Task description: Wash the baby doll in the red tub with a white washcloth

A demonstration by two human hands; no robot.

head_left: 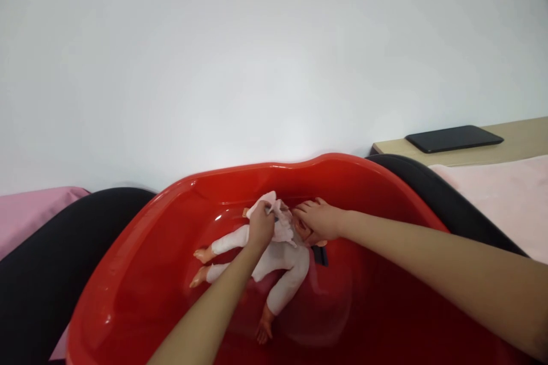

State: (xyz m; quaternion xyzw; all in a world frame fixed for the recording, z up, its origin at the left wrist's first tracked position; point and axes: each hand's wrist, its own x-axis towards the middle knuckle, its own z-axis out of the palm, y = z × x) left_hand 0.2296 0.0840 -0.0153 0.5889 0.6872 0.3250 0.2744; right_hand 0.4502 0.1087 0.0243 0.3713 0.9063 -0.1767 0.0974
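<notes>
A baby doll (278,259) in white clothes lies in a red tub (240,174), its feet to the left and its head to the right. My left hand (261,225) is closed on a pale, thin cloth (283,229) over the doll's chest; I cannot tell whether this is a loose cloth or part of its clothing. Over the doll's head rests my right hand (320,219), fingers stretched out and covering most of the face. One doll arm reaches toward me across the tub floor.
My legs in black (85,256) flank the tub. A white wall (265,68) rises right behind it. A dark flat tablet-like object (454,138) lies on a wooden surface (522,132) at the right, beside a pale pink cloth (505,197). Pink fabric (34,214) is at the left.
</notes>
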